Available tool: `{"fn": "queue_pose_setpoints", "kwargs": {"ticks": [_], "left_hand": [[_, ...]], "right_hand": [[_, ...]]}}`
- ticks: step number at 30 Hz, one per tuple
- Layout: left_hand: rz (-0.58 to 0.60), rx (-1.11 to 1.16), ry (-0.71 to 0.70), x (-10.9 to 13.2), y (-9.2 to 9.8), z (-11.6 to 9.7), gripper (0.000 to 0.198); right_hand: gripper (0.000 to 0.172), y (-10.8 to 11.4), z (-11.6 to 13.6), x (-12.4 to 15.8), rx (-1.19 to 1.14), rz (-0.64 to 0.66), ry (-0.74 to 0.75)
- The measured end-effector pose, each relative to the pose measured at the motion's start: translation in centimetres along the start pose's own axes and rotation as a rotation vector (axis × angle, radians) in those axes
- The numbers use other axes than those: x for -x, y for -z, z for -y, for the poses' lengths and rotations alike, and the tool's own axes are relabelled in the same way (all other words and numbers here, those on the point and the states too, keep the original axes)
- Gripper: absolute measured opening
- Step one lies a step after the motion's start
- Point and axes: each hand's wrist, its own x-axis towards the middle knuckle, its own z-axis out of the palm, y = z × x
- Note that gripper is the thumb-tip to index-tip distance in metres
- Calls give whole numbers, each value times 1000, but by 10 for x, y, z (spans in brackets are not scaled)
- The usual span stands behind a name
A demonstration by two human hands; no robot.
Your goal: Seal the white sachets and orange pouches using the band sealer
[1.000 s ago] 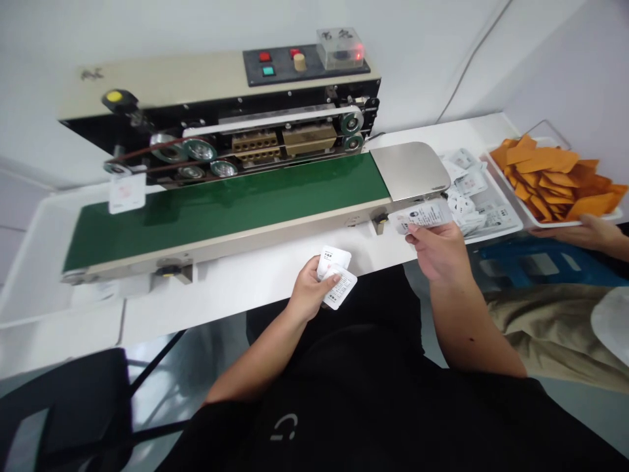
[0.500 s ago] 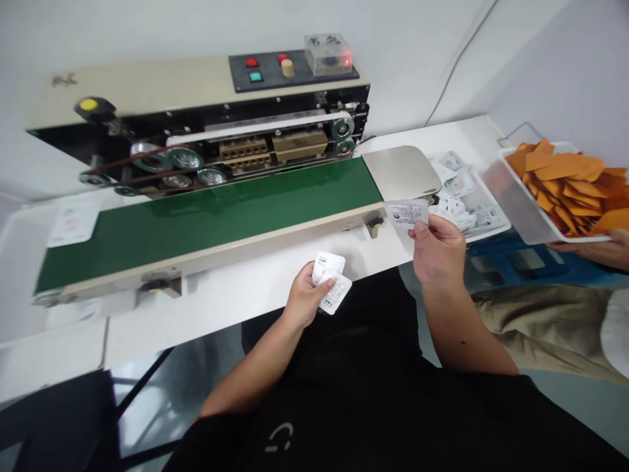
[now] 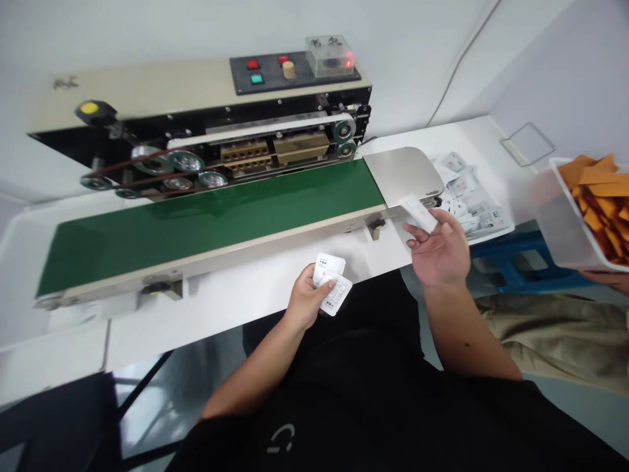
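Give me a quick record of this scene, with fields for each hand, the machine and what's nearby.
Left hand: holds two white sachets
Right hand: pinches single white sachet at its fingers, by the metal plate
Machine: band sealer with green belt
Right of plate: loose sachet pile
Far right: co-worker's tray of orange packets

Two white printed sachets (image 3: 332,288) sat fanned and overlapping, pinned under the thumb of the left hand (image 3: 304,303). A lone sachet (image 3: 417,211), white, stuck out tilted beyond the fingertips of the right hand (image 3: 439,252).
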Motion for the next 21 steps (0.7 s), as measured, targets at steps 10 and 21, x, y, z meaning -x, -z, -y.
{"fn": "queue_pose_setpoints", "kwargs": {"ticks": [10, 21], "left_hand": [[-13, -10, 2, 1, -1, -4, 58], [-24, 10, 15, -3, 9, 0, 59]], "right_hand": [[52, -18, 21, -40, 33, 55, -124], [57, -28, 5, -143, 243, 132, -199]]}}
